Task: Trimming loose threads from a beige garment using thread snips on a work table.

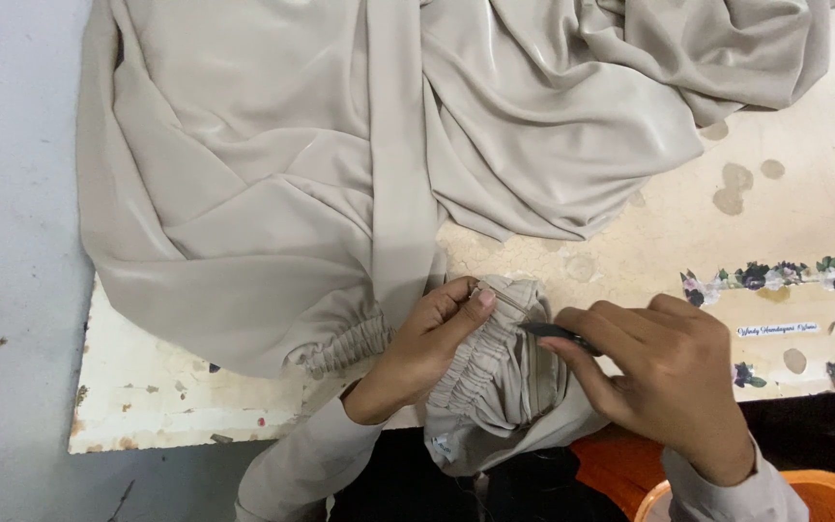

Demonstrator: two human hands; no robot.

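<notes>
— Worn and cream-coloured, the table (630, 242) is seen from above, with a grey floor (12, 242) at nine o'clock and stains and flower stickers (765, 275) at three o'clock. What is held?

— A gathered, elastic cuff (500, 362) of the beige garment (340, 174) is pinched at six o'clock, right at the near edge of the table. The left hand (427, 348) is closed on it, thumb and forefinger pressed together over the top hem. The right hand (669, 382) is curled tight around a small dark tool (558, 333), its tip laid against the cuff just beside the left thumb. What kind of tool it is cannot be told.

— What could go wrong?

— If the tool is sharp, the thin cloth could be nicked, or the left thumb caught, since the tip and the thumb are nearly touching. A slip could be caused by the slippery sheen of the fabric. The cuff is half off the edge, so it could be dragged down by its own hang.

— And the room?

— From twelve to two o'clock the table is buried under loose folds. Bare surface is left at three o'clock, near the stickers. An orange basin (823, 493) sits below at five o'clock, close under the right wrist
</notes>
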